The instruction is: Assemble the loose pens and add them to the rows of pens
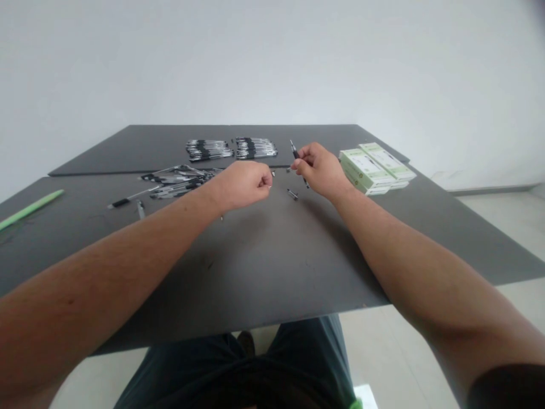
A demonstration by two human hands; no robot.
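Observation:
My right hand (pixel 318 167) holds a pen (pixel 294 149) with a black grip, its tip pointing up and away to the left. Left of it, my left hand (pixel 249 183) is closed, fingers curled in; a tiny glint shows at the fingertips, too small to name. A small pen cap (pixel 292 194) lies on the table between the hands. Behind my left wrist is a loose heap of pens (pixel 179 180), partly hidden by the hand and forearm. Farther back lie two neat rows of pens, a left row (pixel 208 150) and a right row (pixel 255 147).
Light green and white boxes (pixel 370 170) are stacked right of my right hand. A long green stick-like object (pixel 32 209) lies at the table's left side. The dark grey table (pixel 272 267) has a seam across it, and a white wall (pixel 238 62) stands behind.

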